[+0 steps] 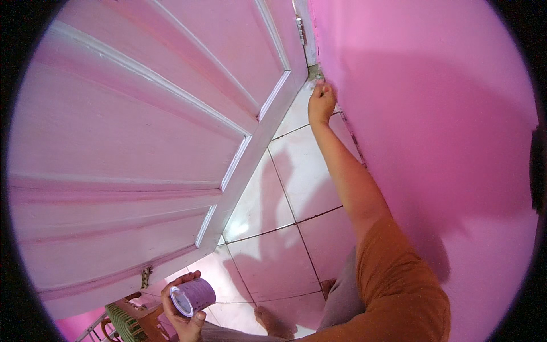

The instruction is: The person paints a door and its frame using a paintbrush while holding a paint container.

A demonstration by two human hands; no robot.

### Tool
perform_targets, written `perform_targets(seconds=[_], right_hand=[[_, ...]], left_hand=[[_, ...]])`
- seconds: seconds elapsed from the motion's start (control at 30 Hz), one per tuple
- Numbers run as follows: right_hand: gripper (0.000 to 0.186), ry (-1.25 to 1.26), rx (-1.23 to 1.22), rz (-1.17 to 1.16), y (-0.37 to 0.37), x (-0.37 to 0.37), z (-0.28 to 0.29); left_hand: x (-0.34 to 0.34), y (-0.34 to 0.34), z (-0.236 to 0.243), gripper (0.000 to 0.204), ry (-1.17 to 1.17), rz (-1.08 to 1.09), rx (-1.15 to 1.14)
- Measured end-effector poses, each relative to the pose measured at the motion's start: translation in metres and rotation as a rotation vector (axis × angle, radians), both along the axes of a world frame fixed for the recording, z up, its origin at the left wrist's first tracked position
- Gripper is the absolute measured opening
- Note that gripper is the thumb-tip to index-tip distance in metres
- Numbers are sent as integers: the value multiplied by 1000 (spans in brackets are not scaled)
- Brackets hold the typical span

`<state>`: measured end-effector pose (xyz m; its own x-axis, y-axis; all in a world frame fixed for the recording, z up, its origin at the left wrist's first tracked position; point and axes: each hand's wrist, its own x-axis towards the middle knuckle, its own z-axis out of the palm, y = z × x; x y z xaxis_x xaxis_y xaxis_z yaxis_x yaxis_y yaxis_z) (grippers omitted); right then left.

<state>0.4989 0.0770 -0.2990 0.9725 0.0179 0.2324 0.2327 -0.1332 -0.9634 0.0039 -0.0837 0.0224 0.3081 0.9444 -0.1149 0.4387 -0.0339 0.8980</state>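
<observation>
A: What's the right hand doing?

B: Fingers curled in, too blurry to tell if they're pinching anything. It's at the tiled floor's far corner, between panelled door and pink wall. Left hand grips a lavender tub over the near-left side.

A: Which step?

B: Corner work, I'd guess. Next move probably needs careful fingertips, tub steady.

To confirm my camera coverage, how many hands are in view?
2: the left hand, lower left, around the purple container, which partly covers it; the right hand, upper centre, beside the pink wall near the door.
</observation>
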Motion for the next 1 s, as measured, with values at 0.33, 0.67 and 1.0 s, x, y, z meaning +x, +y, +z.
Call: perform_targets(seconds=[0.33, 0.67, 1.0], right_hand=[[42, 200, 241, 57, 16, -12, 44], [40, 27, -79, 35, 9, -33, -6], [43, 207, -4, -49, 9, -29, 35]], left_hand=[[18, 12, -26, 88, -121, -59, 20], [3, 21, -38, 91, -237, -45, -5], [-20, 27, -46, 89, -192, -39, -11]])
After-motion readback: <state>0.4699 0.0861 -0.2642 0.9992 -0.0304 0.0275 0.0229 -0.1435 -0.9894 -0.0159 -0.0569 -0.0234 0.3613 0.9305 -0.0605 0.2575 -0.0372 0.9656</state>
